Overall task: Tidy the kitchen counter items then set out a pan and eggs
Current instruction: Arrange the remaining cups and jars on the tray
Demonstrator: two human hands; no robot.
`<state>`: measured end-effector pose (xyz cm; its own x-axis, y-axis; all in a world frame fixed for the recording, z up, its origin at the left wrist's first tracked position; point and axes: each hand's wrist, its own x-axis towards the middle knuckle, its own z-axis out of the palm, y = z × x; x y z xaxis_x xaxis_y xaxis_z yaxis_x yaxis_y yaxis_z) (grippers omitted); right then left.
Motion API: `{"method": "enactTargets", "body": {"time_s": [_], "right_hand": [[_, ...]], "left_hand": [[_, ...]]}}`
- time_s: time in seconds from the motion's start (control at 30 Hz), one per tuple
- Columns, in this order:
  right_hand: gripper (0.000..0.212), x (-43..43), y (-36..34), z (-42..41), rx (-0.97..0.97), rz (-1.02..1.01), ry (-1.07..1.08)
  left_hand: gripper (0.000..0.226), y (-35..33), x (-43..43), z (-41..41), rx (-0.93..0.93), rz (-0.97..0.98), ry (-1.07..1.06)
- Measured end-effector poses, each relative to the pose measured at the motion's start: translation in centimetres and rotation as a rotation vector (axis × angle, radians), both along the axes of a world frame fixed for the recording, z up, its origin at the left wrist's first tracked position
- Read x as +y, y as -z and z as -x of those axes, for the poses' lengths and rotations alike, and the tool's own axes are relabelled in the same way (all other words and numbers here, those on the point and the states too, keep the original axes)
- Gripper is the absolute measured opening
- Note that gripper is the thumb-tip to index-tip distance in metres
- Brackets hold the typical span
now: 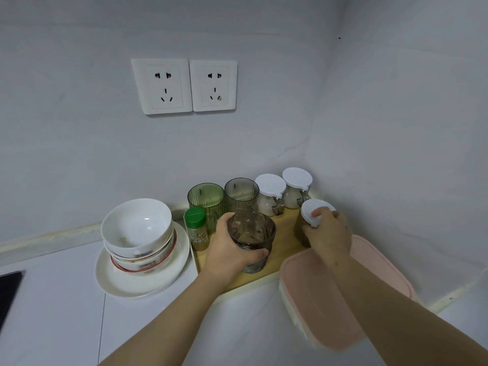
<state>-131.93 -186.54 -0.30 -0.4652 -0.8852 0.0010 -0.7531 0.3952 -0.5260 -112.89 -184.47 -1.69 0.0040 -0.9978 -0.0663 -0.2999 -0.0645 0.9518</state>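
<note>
Nearest the viewer, a pink-lidded plastic container point(343, 294) sits on the white tabletop point(66, 313), touching the front right corner of the wooden tray point(282, 233). The right forearm passes over it.

The left hand point(229, 249) is wrapped round a smoky ribbed glass tumbler point(253, 239) over the front middle of the tray, thumb on one side and fingers curled round the other. Whether the tumbler's base rests on the wood cannot be told. The right hand point(330, 233) grips a dark-filled jar with a white lid point(310, 208) at the tray's right edge, fingers curled over the lid and down its side.

Left of the tray, just beside its edge, a stack of white bowls point(137, 228) stands on a white plate point(142, 283); the top bowl shows some residue inside. A green-capped spice bottle point(195, 228) stands upright at the tray's left edge, between the bowls and the tumbler.

Along the back of the tray runs a row: a green ribbed cup point(206, 200), a grey ribbed cup point(241, 192) touching it, then two clip-top jars with white lids point(270, 192) point(297, 186) holding pale contents, the last tucked into the wall corner.

Well left of the tray, a black slab point(9, 291) shows at the frame's edge. On the wall above the tray are two white sockets point(162, 85) point(214, 85), side by side.
</note>
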Motion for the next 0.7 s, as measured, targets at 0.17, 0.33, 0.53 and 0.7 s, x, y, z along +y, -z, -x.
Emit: {"method": "enactTargets", "body": {"time_s": [0.17,0.33,0.53,0.7], "right_hand": [[0.032,-0.4,0.1,1.5,0.029,0.028,0.003],[0.028,-0.9,0.4,1.8,0.057,0.075,-0.018],[0.027,-1.1,0.4,2.3,0.05,0.057,-0.034],[0.028,-0.8,0.5,2.4,0.138,0.039,-0.034]], "left_hand": [[0.1,-0.1,-0.6,1.5,0.002,0.01,0.014],[0.099,0.1,-1.5,3.6,0.003,0.015,0.036],[0.09,-0.1,-2.5,6.0,0.005,0.02,0.053],[0.088,1.0,-3.1,7.9,0.025,0.008,0.052]]}}
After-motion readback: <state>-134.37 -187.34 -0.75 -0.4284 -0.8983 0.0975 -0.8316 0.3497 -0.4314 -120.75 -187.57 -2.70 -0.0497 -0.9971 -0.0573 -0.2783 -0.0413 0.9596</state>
